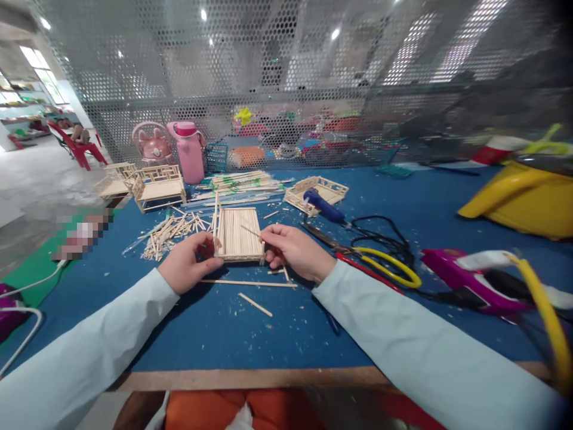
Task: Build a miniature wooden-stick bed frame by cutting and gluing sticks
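A small slatted frame built of wooden sticks [239, 233] rests on the blue tabletop, with one upright post at its left. My left hand [190, 261] grips its left front corner between thumb and fingers. At the right side, my right hand [293, 249] pinches a thin wooden stick [250, 229], which points left over the slats. Two loose sticks lie in front, a long stick [250, 283] and a short stick [255, 304]. A heap of cut sticks [172, 233] sits left of the frame.
Behind stand stick-built chairs [159, 185], a pink bottle [190, 152] and bundled sticks [242, 182]. A blue glue gun [324, 206] leans on another stick frame [295, 194]. Scissors [389, 267] with yellow and red handles, black cable and a purple tool [474, 280] lie to the right.
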`<state>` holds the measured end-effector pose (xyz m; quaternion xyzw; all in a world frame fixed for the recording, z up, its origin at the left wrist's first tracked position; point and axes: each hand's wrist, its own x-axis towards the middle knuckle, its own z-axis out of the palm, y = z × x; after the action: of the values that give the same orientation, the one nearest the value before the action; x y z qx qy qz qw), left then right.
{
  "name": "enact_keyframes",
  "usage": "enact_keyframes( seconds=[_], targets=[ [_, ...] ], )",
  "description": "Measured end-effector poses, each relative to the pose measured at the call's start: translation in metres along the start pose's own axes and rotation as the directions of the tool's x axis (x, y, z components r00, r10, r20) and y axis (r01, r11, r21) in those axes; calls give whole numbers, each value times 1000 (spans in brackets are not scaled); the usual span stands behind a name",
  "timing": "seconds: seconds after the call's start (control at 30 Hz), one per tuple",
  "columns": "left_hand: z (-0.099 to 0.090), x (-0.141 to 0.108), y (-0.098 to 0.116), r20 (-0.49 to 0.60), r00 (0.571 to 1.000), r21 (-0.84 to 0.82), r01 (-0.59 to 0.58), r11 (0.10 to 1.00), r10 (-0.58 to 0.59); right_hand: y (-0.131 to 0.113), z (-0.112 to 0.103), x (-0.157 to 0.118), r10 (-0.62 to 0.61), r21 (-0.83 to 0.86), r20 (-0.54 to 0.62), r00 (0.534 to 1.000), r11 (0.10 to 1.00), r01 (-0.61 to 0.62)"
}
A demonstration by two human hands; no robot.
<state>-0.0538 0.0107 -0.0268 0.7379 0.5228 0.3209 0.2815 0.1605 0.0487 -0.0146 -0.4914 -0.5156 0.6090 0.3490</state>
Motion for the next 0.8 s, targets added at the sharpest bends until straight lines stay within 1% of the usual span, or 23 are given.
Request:
enact_keyframes(
  seconds=[0.07, 0.13, 0.17, 0.23, 0.33, 0.4, 0.43, 0.47, 0.5, 0.53, 0.57, 0.6, 0.63, 0.67, 0.7, 0.73, 0.77, 0.8],
  targets=[
    [3, 2, -1, -72, 997, 44, -15, 999, 18, 1, -1, 0, -47, -59, -10, 999, 997, 46],
    [5, 3, -3, -102, 993, 59, -51, 997, 57, 2, -1, -1, -74, -87, -17, 997, 994, 73],
    [5, 3, -3, -107, 992, 57, -64, 996, 69, 1, 0, -1, -67, -81, -19, 998, 995, 65],
    [5, 4, -3, -111, 991, 38, -66, 997, 70, 0, 0, -3, -20, -24, -21, 1000, 1000, 19],
    [5, 4, -4, -115, 992, 6, -50, 999, 50, -3, -4, -4, 59, 107, -11, 998, 993, -57],
    [4, 4, -5, -114, 992, -8, -48, 999, 47, -5, -9, -3, 72, 132, -17, 997, 989, -69],
    [5, 4, -5, -111, 993, -10, -47, 999, 45, -6, -13, -3, 58, 107, -37, 998, 993, -54],
    [5, 4, -5, -107, 993, -12, -46, 999, 44, -7, -16, -3, 18, 54, -70, 997, 998, -14],
    [5, 4, -5, -103, 994, -16, -44, 999, 42, -8, -19, -4, -53, -28, -108, 993, 998, 50],
    [5, 4, -5, -102, 994, -27, -41, 999, 38, -9, -21, -5, -157, -136, -143, 977, 981, 138],
    [5, 3, -5, -103, 994, -48, -36, 998, 31, -10, -23, -7, -287, -259, -166, 943, 936, 240],
    [5, 3, -4, -109, 994, -74, -30, 997, 22, -11, -24, -10, -428, -384, -164, 889, 857, 342],
    [5, 2, -4, -119, 993, -100, -24, 995, 12, -12, -24, -14, -557, -497, -131, 820, 753, 432],
    [5, 1, -2, -132, 991, -118, -18, 993, 3, -12, -23, -18, -661, -586, -72, 747, 634, 505],
    [4, 1, -1, -144, 989, -129, -13, 992, -5, -12, -22, -22, -735, -647, 2, 678, 516, 562],
    [4, 1, 1, -154, 988, -135, -7, 991, -14, -12, -20, -25, -782, -684, 80, 618, 408, 605],
    [3, 0, 2, -157, 987, -142, 0, 990, -23, -11, -19, -28, -810, -704, 150, 567, 315, 636],
    [3, 0, 3, -153, 988, -155, 11, 988, -35, -10, -17, -30, -824, -717, 207, 528, 240, 655]
  ],
)
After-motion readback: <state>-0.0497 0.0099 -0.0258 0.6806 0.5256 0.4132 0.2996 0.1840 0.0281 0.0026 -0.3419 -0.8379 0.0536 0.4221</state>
